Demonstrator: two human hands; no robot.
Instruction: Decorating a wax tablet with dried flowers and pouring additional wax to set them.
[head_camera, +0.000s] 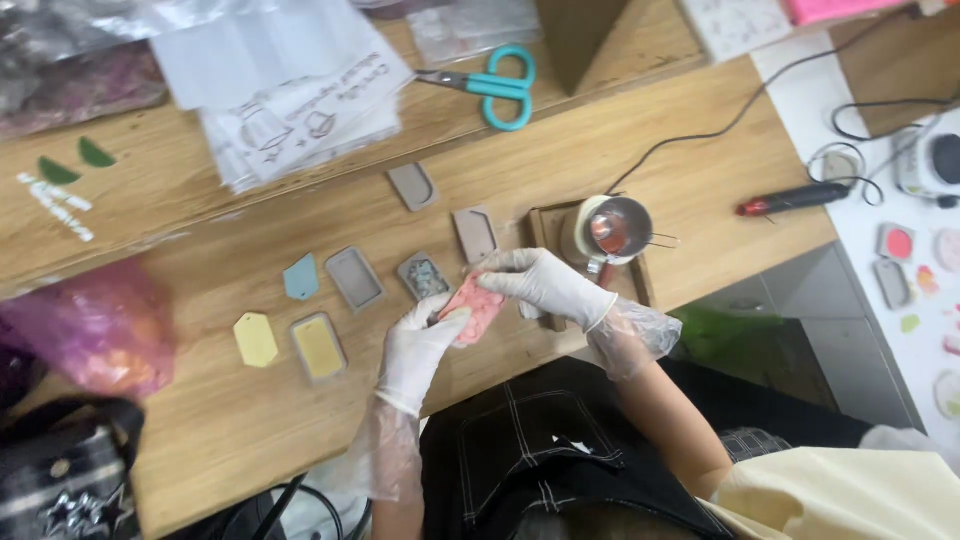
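Both my hands wear thin clear gloves and hold a pink rectangular slab in its mould (472, 306) over the wooden table's (620, 150) front edge. My left hand (425, 345) grips its lower end. My right hand (540, 282) covers its upper end from the right. Just left of the slab lies a grey mould with dark speckled filling (424, 277). Right of my right hand a small metal melting pot with red liquid (615, 228) sits on a wooden stand.
Several grey moulds (354, 278), a yellow filled mould (319, 347), a blue tag (301, 277) and a yellow tag (256, 340) lie on the table. Teal scissors (495, 86), paper sheets (290, 90), a pink bag (95, 325) and a red-tipped tool (790, 200) lie around.
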